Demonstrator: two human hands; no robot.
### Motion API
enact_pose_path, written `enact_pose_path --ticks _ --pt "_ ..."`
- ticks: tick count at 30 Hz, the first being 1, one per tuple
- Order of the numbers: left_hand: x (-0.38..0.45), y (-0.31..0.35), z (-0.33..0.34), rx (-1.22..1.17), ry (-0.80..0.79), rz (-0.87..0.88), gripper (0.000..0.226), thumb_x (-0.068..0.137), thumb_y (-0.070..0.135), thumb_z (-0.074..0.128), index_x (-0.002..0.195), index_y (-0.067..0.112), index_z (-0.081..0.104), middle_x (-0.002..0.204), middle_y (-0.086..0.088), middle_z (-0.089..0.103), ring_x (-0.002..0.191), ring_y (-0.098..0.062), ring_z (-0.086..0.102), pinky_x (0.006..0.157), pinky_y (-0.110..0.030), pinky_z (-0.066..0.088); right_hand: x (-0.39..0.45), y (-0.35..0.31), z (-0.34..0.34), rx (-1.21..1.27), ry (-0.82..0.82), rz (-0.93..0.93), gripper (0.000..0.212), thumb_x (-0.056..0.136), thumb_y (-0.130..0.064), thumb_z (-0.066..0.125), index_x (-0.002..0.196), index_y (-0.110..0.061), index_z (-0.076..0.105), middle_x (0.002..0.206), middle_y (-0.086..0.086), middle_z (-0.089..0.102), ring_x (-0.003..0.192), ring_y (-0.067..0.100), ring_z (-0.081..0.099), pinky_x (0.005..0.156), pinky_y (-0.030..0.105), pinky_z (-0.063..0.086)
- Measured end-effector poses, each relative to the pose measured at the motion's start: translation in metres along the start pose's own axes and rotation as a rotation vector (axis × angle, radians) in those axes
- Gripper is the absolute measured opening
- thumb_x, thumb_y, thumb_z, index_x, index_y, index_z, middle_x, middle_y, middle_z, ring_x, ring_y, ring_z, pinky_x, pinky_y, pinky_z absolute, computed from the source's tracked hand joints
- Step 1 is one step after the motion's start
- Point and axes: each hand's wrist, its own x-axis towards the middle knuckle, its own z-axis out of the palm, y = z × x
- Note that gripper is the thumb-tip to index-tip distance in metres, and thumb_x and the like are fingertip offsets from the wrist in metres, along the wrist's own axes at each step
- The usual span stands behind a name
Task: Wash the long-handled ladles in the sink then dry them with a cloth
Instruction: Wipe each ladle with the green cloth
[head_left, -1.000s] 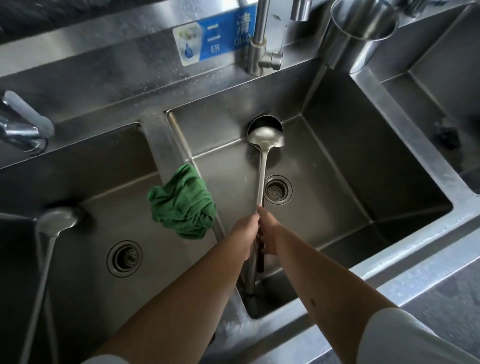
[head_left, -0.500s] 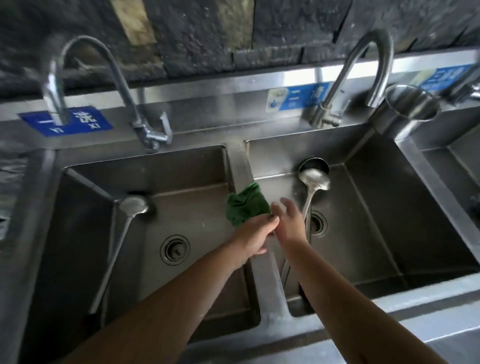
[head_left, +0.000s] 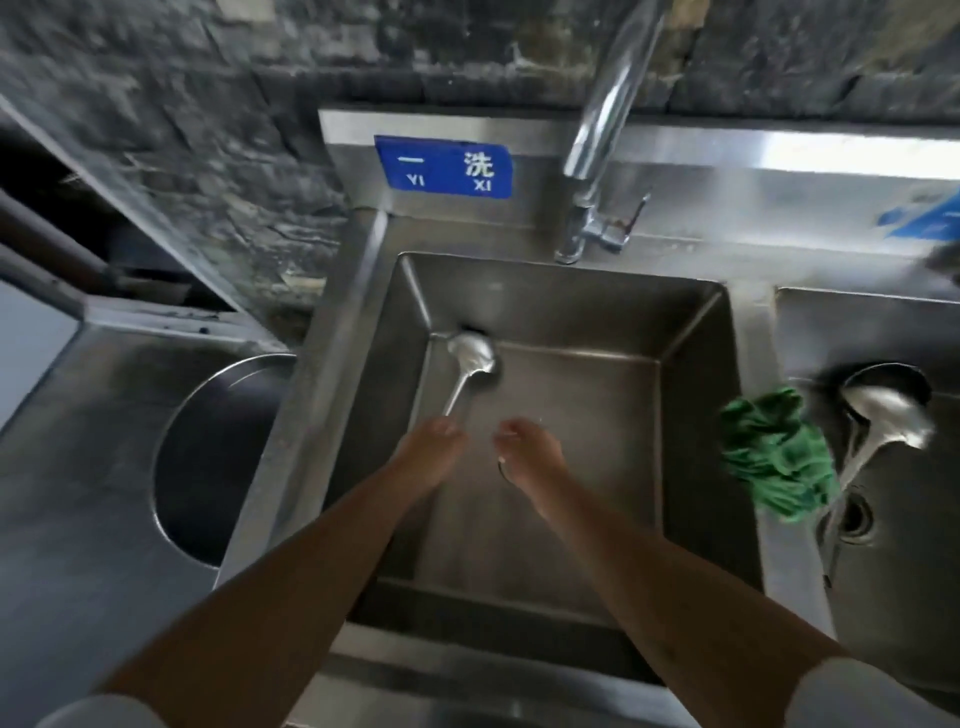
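Head view. A deep square stainless-steel sink basin (head_left: 571, 322) with a brushed, dull sheen is sitting under a tall curved chrome tap (head_left: 597, 156). A long-handled steel ladle (head_left: 470, 358) is lying inside this basin, its round shiny bowl resting near the back left corner and its thin handle slanting down toward the person.

The left hand (head_left: 431, 452) is reaching into the basin with its fingertips right at the ladle's handle; the fingers are curling downward, but motion blur is keeping me from telling whether they are gripping the handle. The right hand (head_left: 530, 452) is hovering just beside it, apart from the ladle, fingers loosely bent and holding nothing. Both bare forearms are stretching forward from pale short sleeves.

A crumpled green cloth (head_left: 774, 452), soft and wrinkled, is draping over the steel divider between this basin and the neighbouring basin on the right (head_left: 893, 597). A second long-handled steel ladle (head_left: 883, 415) is leaning in that right basin, bowl upward against the back wall, just beside the cloth.

A blue rectangular sign with white characters (head_left: 444, 166) is sticking to the steel backsplash. A rough, dark, stained masonry wall (head_left: 260, 130) is rising behind. A round steel-rimmed opening (head_left: 218, 457) is sitting in the flat steel counter at left.
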Motion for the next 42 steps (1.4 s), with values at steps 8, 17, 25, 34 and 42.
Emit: enact_pose_path --ticks 8,17,25,34,42 --pt "0.102 -0.073 0.028 0.087 0.033 -0.143 0.037 0.091 0.023 0.049 0.123 0.007 0.057 0.125 -0.021 0.061 0.115 -0.035 0.059 0.094 -0.038 0.049 0.098 0.018 0.112 -0.067 -0.187 0.126 0.026 0.091 -0.013 0.056 0.113 -0.003 0.066 0.116 0.017 0.067 0.112 0.033 0.062 0.092 0.037 0.050" --pt "0.153 -0.128 0.050 -0.121 0.020 -0.215 0.028 0.095 0.013 0.052 0.109 -0.006 0.067 0.111 -0.029 0.066 0.105 -0.037 0.064 0.076 -0.026 0.048 0.128 0.038 0.154 -0.006 -0.038 0.109 0.027 0.091 -0.024 0.058 0.077 -0.004 0.070 0.078 0.022 0.067 0.074 0.025 0.059 0.070 0.040 0.048" --pt "0.128 -0.109 0.035 -0.234 -0.091 -0.088 0.024 0.079 0.026 0.055 0.060 0.015 0.064 0.059 -0.008 0.060 0.057 -0.024 0.055 0.061 -0.037 0.045 0.107 0.017 0.114 0.320 -0.081 0.244 0.013 0.090 -0.018 0.063 0.077 -0.015 0.063 0.052 -0.008 0.062 0.045 0.005 0.058 0.044 0.017 0.046" --pt "0.022 -0.038 0.005 0.015 -0.128 0.123 0.018 0.087 0.021 0.060 0.075 0.009 0.067 0.076 -0.015 0.072 0.075 -0.031 0.069 0.060 -0.031 0.047 0.039 -0.017 0.032 0.436 0.084 0.212 0.024 0.084 -0.010 0.068 0.062 -0.006 0.060 0.053 0.010 0.054 0.034 0.011 0.047 0.035 0.020 0.033" --pt "-0.019 0.042 0.005 -0.120 -0.302 0.114 0.028 0.096 0.021 0.053 0.069 0.014 0.059 0.072 -0.010 0.058 0.059 -0.019 0.057 0.060 -0.031 0.046 -0.035 -0.025 -0.042 0.709 0.002 0.310 0.023 0.094 0.001 0.055 0.071 -0.002 0.054 0.050 0.009 0.058 0.034 0.011 0.054 0.035 0.017 0.045"
